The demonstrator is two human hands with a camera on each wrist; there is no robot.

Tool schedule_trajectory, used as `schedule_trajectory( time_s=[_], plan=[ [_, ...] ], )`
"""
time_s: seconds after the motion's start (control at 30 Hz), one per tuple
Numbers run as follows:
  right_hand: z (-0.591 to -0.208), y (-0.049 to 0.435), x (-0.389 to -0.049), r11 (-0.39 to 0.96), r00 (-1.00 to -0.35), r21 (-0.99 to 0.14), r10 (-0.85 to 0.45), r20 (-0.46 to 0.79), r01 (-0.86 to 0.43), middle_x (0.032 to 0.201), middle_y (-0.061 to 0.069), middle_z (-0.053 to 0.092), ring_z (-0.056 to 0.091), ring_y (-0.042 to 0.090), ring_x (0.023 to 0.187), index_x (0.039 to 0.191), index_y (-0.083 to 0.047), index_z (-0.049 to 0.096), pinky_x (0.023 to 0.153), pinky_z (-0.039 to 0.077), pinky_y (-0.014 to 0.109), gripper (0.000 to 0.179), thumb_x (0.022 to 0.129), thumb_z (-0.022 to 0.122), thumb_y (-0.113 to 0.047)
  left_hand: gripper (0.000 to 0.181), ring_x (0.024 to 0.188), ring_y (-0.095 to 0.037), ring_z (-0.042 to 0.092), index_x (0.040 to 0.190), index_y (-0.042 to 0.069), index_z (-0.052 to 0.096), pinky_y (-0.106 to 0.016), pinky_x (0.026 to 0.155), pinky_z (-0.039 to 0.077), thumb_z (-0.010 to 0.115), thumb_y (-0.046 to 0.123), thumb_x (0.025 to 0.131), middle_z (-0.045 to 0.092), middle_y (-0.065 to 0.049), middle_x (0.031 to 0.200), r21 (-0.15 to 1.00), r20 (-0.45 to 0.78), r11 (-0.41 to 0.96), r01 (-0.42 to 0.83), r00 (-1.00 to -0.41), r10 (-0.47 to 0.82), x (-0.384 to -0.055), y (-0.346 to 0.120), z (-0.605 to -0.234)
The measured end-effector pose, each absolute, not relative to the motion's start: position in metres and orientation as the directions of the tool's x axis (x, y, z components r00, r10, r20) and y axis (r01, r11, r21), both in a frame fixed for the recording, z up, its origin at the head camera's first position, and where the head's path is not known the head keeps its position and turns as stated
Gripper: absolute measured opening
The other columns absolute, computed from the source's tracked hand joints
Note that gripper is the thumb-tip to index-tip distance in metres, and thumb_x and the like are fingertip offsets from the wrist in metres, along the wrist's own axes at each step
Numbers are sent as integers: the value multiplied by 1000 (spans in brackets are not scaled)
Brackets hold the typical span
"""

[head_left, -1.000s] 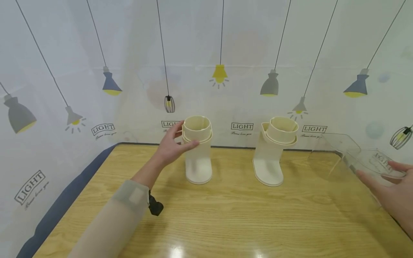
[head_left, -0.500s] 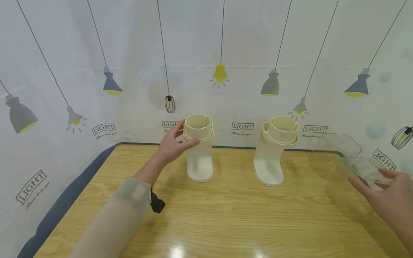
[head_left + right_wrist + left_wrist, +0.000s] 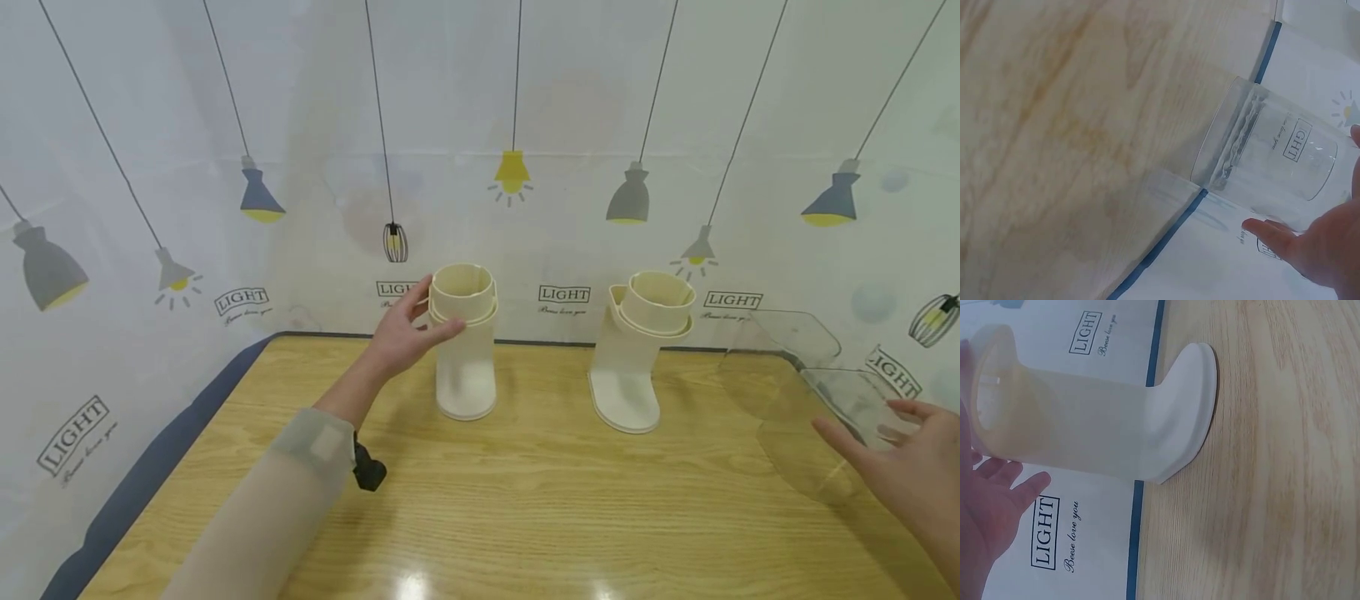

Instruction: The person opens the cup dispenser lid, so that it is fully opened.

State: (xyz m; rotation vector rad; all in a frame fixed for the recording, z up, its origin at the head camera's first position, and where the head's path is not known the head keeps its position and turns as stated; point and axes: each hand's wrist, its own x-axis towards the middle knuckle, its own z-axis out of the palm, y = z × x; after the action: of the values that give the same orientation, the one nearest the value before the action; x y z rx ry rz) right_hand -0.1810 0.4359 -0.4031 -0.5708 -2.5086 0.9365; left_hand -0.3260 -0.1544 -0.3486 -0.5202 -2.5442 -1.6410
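My left hand (image 3: 403, 340) holds the upper ring of a cream plastic stand (image 3: 467, 371), thumb across the front and fingers at its left side. This stand has a short round collar (image 3: 462, 287) on top and a rounded foot (image 3: 1185, 409) on the table. At the right, my right hand (image 3: 911, 471) is beside a clear container (image 3: 798, 450) standing on the table, its thumb and fingers spread apart. In the right wrist view, the thumb (image 3: 1266, 234) is off the clear wall. Whether the other fingers touch it cannot be told.
A second cream stand (image 3: 626, 371) with a collar stands right of the first. Another clear container (image 3: 757, 358) is behind the near one. A printed cloth wall (image 3: 517, 242) closes off the back of the wooden table (image 3: 540, 492).
The left stand has shifted slightly back and right with my left hand. My right hand has set the clear container down nearer the table's middle, and its fingers have spread from it.
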Motion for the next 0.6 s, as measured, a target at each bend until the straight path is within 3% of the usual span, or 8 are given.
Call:
schedule_trajectory(
  time_s=[0.13, 0.23, 0.3, 0.33, 0.47, 0.53, 0.6],
  plan=[
    [-402, 436, -182, 695, -837, -684, 495, 234, 221, 157, 36, 4, 31, 65, 131, 152, 9, 13, 84, 44, 71, 102, 90, 72, -45, 98, 148, -30, 28, 163, 20, 17, -55, 114, 32, 78, 40, 90, 27, -6, 164, 880, 224, 362, 307, -941, 255, -325, -154, -345],
    [-396, 434, -179, 688, -829, -703, 491, 267, 180, 156, 34, 0, 17, 59, 139, 155, 4, 9, 104, 25, 74, 98, 92, 70, -41, 102, 150, -25, 26, 163, 22, 13, -54, 115, 31, 77, 46, 88, 24, 0, 165, 884, 220, 354, 305, -940, 261, -337, -157, -356],
    [-390, 432, -176, 710, -806, -688, 490, 331, 149, 154, 32, 12, 26, 53, 134, 157, -2, 12, 102, 36, 60, 93, 92, 69, -39, 103, 150, -23, 24, 163, 24, 11, -53, 116, 30, 76, 49, 88, 22, 2, 165, 882, 225, 351, 314, -936, 271, -339, -158, -359],
    [-385, 429, -175, 715, -792, -687, 491, 364, 128, 153, 31, 16, 26, 49, 134, 158, -6, 14, 102, 34, 54, 90, 93, 68, -37, 104, 150, -21, 23, 163, 24, 10, -52, 116, 30, 75, 51, 88, 21, 3, 166, 878, 230, 355, 320, -934, 273, -339, -158, -360],
    [-361, 407, -172, 776, -748, -630, 408, 524, -18, 154, 26, 28, 30, 44, 136, 158, -10, 25, 109, 31, 52, 79, 93, 65, -28, 102, 150, -17, 22, 163, 25, 12, -46, 117, 30, 73, 58, 87, 18, 5, 166, 850, 280, 383, 362, -926, 254, -332, -160, -357],
    [-349, 393, -172, 784, -756, -608, 319, 572, -130, 160, 24, 20, 16, 43, 146, 158, -8, 27, 117, 9, 61, 75, 94, 64, -22, 101, 150, -15, 23, 163, 26, 14, -42, 117, 30, 71, 60, 87, 18, 7, 166, 827, 314, 406, 390, -918, 242, -327, -161, -353],
    [-338, 378, -171, 796, -773, -562, 207, 599, -223, 161, 24, 20, 12, 42, 149, 157, -5, 28, 117, 4, 64, 73, 95, 62, -20, 99, 150, -15, 24, 163, 26, 16, -40, 117, 31, 70, 61, 87, 20, 7, 165, 797, 348, 431, 423, -905, 245, -319, -162, -348]
  ],
)
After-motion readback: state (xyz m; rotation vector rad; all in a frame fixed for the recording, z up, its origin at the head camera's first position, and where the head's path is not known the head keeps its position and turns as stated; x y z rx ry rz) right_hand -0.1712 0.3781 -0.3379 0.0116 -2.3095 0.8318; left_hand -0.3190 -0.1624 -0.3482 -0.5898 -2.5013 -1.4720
